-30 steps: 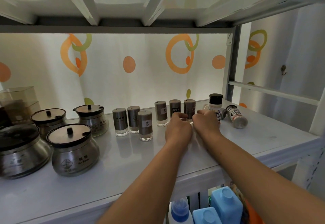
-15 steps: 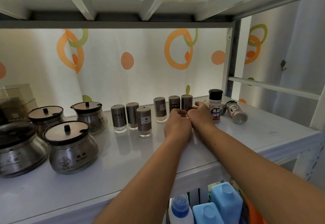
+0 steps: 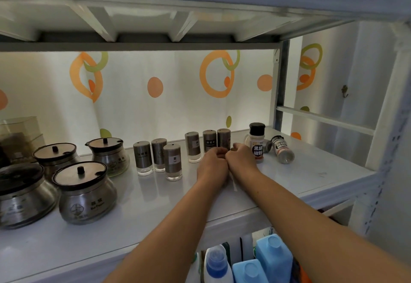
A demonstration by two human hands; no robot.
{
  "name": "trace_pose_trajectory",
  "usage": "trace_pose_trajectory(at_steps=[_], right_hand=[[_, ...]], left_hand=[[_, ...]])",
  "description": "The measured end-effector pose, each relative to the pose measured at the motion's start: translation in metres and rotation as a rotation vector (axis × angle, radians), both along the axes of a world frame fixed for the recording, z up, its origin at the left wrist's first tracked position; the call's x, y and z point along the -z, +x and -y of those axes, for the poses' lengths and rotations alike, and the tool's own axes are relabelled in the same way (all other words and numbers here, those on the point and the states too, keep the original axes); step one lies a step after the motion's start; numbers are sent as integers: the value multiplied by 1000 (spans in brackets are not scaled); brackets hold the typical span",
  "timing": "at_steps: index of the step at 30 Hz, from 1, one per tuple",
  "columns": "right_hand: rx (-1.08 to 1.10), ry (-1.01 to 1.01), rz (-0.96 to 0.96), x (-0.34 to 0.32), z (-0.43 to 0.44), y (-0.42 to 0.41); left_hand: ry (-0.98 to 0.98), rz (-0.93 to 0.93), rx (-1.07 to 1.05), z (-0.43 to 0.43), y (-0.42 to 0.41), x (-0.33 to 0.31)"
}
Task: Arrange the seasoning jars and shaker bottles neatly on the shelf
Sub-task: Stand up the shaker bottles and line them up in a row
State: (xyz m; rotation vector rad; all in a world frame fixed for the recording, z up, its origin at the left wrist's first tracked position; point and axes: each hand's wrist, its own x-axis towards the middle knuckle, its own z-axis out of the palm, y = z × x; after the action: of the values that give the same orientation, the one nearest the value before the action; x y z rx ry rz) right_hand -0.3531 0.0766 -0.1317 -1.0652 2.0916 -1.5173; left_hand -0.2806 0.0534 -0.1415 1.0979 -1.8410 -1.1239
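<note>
Three grey shaker bottles (image 3: pixel 193 147) (image 3: pixel 209 141) (image 3: pixel 223 139) stand in a row at the back of the white shelf (image 3: pixel 133 207). My left hand (image 3: pixel 212 166) has its fingers curled at the base of the middle one. My right hand (image 3: pixel 241 159) touches the left hand, fingers curled at the base of the right one. Both bases are hidden. Three more grey shakers (image 3: pixel 143 158) (image 3: pixel 159 154) (image 3: pixel 173 161) cluster to the left. A black-capped pepper bottle (image 3: pixel 257 142) stands right of my hands, and a small bottle (image 3: pixel 282 150) lies on its side beyond it.
Several steel seasoning jars with dark lids (image 3: pixel 85 193) (image 3: pixel 110 156) (image 3: pixel 55 160) (image 3: pixel 22 193) fill the shelf's left end. A clear box (image 3: pixel 20 136) sits at the far left back. An upper shelf (image 3: pixel 200 27) hangs low overhead. Blue bottles (image 3: pixel 273 253) stand below.
Both hands stay together at the shaker bases. The right shaker of the row now stands closer to the middle one. The view has tilted slightly.
</note>
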Motion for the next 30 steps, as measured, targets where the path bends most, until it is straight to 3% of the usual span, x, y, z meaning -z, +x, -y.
trace_pose_trajectory(at_steps=[6, 11, 14, 19, 25, 30], right_hand=[[-127, 55, -18, -10, -42, -15], [2, -116, 92, -56, -81, -74], [143, -166, 148, -77, -90, -118], [234, -8, 130, -54, -74, -160], [206, 90, 148, -31, -47, -172], [177, 59, -19, -38, -27, -182]], left_hand=[[10, -116, 15, -15, -7, -4], [159, -337, 131, -44, -40, -25], [121, -271, 169, -54, -72, -32], [121, -72, 220, -60, -102, -36], [191, -23, 102, -47, -102, -20], [242, -75, 25, -38, -107, -13]])
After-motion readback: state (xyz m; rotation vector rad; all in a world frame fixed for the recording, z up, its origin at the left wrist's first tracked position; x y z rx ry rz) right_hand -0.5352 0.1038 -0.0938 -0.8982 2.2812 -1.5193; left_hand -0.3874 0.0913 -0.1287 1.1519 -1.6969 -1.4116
